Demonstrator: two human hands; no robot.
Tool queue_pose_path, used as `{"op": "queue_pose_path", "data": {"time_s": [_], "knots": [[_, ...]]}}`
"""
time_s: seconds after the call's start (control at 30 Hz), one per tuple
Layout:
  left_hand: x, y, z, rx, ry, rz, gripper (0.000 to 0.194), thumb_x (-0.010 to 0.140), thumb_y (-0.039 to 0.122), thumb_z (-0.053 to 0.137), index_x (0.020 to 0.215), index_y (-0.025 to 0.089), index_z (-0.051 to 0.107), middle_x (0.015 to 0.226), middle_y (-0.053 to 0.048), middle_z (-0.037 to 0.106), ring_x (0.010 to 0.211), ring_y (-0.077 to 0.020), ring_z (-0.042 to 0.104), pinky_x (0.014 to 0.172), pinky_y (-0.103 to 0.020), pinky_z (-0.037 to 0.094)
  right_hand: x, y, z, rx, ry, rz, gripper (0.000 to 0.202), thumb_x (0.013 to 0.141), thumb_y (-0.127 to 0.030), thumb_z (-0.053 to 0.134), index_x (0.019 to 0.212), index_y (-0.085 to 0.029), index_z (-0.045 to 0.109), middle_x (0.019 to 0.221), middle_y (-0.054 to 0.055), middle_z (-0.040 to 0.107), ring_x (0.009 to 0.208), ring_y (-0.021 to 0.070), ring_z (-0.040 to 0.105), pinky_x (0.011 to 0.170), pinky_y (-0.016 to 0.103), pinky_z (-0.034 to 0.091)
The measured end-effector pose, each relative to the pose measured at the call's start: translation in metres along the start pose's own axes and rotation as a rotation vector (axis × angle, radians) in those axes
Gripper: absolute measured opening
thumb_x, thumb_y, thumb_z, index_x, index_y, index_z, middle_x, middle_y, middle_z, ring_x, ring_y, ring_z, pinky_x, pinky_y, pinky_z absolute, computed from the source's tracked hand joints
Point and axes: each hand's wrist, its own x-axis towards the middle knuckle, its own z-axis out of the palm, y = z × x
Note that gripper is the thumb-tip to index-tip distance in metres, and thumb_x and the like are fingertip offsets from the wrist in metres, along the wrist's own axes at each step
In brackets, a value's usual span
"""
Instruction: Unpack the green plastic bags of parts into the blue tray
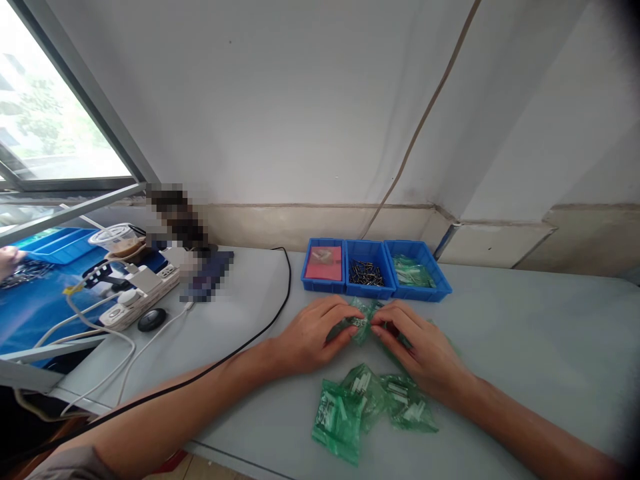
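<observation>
My left hand [313,333] and my right hand [420,347] meet over one small green plastic bag [364,320] on the grey table [525,347]. Both hands pinch it with their fingertips. It holds small dark parts. Three filled green bags [367,403] lie in a pile just in front of my hands, near the table's front edge.
Three blue bins stand behind my hands: one with a pink pad [324,263], one with dark metal pins [367,272], one with green bags [414,272]. A black cable [280,300] crosses the table at left. A power strip [143,290] and a plastic cup [117,241] sit farther left.
</observation>
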Motion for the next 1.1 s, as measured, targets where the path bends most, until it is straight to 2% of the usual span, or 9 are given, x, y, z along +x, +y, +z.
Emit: {"op": "queue_pose_path", "data": {"time_s": [0.3, 0.77, 1.1], "knots": [[-0.001, -0.0007, 0.0009, 0.002, -0.04, -0.015, 0.024, 0.109, 0.028, 0.055, 0.13, 0.018, 0.062, 0.121, -0.011, 0.072, 0.113, -0.0242, 0.068, 0.102, -0.039, 0.056, 0.0006, -0.0005, -0.0001, -0.011, -0.001, -0.015, 0.013, 0.112, -0.027, 0.047, 0.114, -0.028, 0.06, 0.107, 0.005, 0.068, 0.089, 0.0203, 0.071, 0.072, 0.031, 0.056], [0.0008, 0.0014, -0.0011, 0.0, -0.037, -0.016, 0.025, 0.11, 0.026, 0.05, 0.132, 0.018, 0.06, 0.12, -0.012, 0.072, 0.112, -0.0243, 0.069, 0.1, -0.04, 0.057, 0.0012, -0.0036, -0.0026, 0.0, 0.004, -0.008, 0.012, 0.112, -0.026, 0.047, 0.114, -0.027, 0.059, 0.107, 0.007, 0.07, 0.089, 0.0215, 0.073, 0.072, 0.033, 0.06], [0.0002, 0.0013, -0.0007, 0.005, -0.034, -0.016, 0.025, 0.11, 0.025, 0.051, 0.132, 0.019, 0.06, 0.121, -0.011, 0.071, 0.112, -0.0245, 0.068, 0.1, -0.04, 0.057, -0.0004, -0.0025, -0.002, 0.013, 0.002, 0.003, 0.012, 0.112, -0.025, 0.047, 0.114, -0.027, 0.059, 0.109, 0.006, 0.069, 0.089, 0.0208, 0.074, 0.071, 0.032, 0.059]]}}
